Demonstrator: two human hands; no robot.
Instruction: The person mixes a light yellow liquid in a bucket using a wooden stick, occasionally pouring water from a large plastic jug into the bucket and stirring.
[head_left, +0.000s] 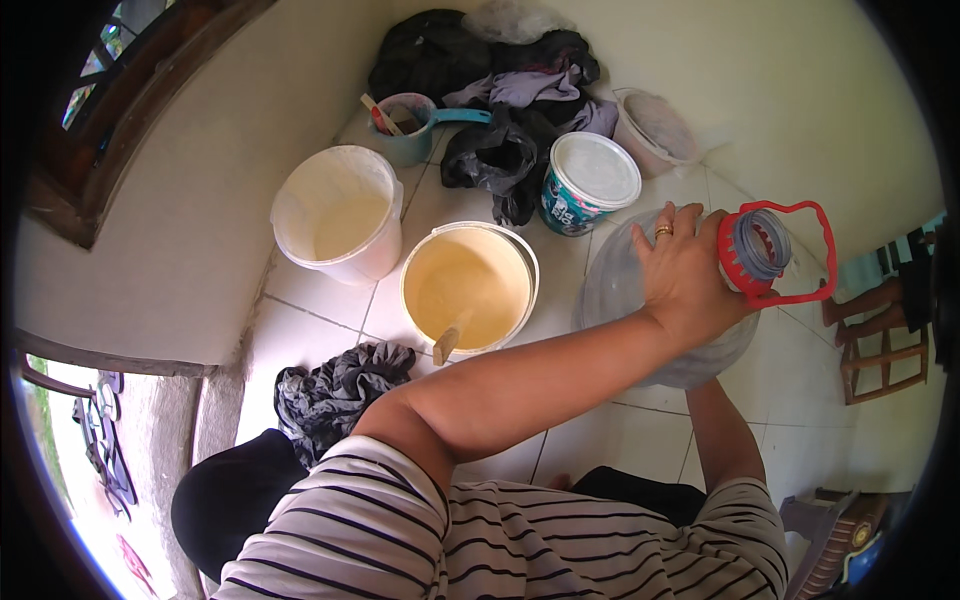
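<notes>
A large clear plastic water jug (612, 290) with a red collar and red carry handle (828, 250) is tilted at my right. Its grey screw mouth (765, 245) is uncapped. My left hand (685, 265) reaches across and grips the jug's shoulder beside the neck, fingers curved over the plastic. My right forearm (725, 440) goes up behind the jug's lower part, which hides the right hand. Left of the jug stands a bucket of cream-coloured liquid (465, 280), a wooden stick (447, 345) leaning out over its near rim.
A white bucket (290, 225) with pale contents stands farther left. Behind are a lidded paint tub (595, 170), a blue dipper (405, 150) holding tools, black plastic bags (500, 150) and another tub (655, 130). Crumpled dark cloth (340, 395) lies near my knee. Someone's legs (870, 300) show at right.
</notes>
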